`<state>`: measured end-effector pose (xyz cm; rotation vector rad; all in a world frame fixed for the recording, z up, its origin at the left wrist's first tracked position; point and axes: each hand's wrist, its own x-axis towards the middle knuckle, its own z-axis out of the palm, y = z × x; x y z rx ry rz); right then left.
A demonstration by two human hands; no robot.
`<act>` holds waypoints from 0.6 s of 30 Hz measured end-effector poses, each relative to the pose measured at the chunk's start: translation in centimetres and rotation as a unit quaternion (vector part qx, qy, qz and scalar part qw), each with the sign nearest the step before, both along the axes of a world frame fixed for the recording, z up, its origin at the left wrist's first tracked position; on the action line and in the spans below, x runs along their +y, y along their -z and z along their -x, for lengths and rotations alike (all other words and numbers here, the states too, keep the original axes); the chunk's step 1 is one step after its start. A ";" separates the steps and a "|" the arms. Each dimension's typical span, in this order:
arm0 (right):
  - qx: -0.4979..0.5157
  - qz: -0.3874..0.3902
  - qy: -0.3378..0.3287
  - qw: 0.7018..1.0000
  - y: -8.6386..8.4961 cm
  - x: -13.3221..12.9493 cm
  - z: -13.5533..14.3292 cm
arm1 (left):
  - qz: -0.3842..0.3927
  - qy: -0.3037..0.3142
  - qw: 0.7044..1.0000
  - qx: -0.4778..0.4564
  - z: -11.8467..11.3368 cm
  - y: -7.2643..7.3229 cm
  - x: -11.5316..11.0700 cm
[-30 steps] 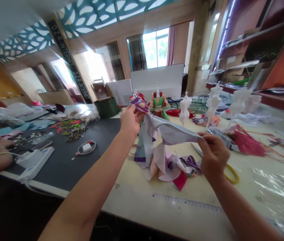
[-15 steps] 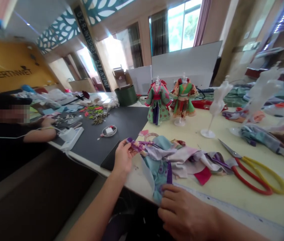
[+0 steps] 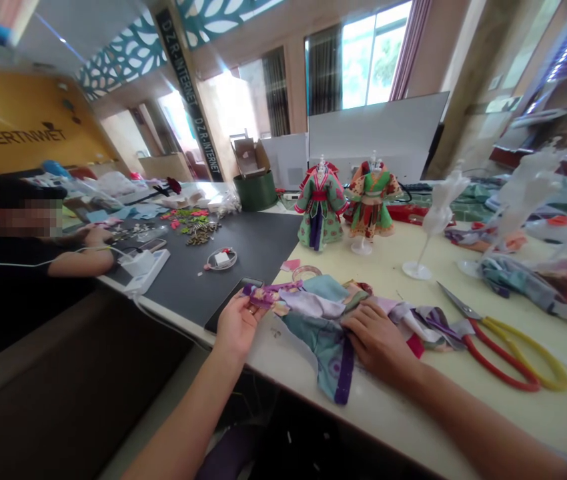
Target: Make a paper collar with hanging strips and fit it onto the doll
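Observation:
My left hand [image 3: 237, 323] pinches the end of a purple patterned strip [image 3: 276, 291] over the table's front edge. The strip runs right toward a pile of lilac and pale fabric [image 3: 316, 305]. My right hand [image 3: 376, 337] rests palm down on that pile with its fingers bent; whether they grip any cloth is hidden. Below it lies a teal cloth [image 3: 321, 347] with a purple border [image 3: 344, 373], spread near the edge. Large scissors [image 3: 501, 343] with one red and one yellow handle lie partly open to the right.
Two dressed doll forms [image 3: 320, 207] [image 3: 371, 200] stand behind the fabric, with a bare white form [image 3: 436, 213] to their right. A phone [image 3: 228, 307], a power strip [image 3: 151, 272] and a seated person [image 3: 13, 260] are at the left.
My right hand has moved up and right from the teal cloth's lower edge onto the pile. The teal cloth now lies flatter, its purple border lower. My left hand has shifted slightly left with the strip.

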<state>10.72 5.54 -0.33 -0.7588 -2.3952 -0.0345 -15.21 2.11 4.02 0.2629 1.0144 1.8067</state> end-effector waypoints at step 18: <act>-0.052 0.121 -0.013 0.991 -0.6 -0.6 -2.5 | 0.107 -0.002 0.994 -0.022 2.6 1.6 -6.4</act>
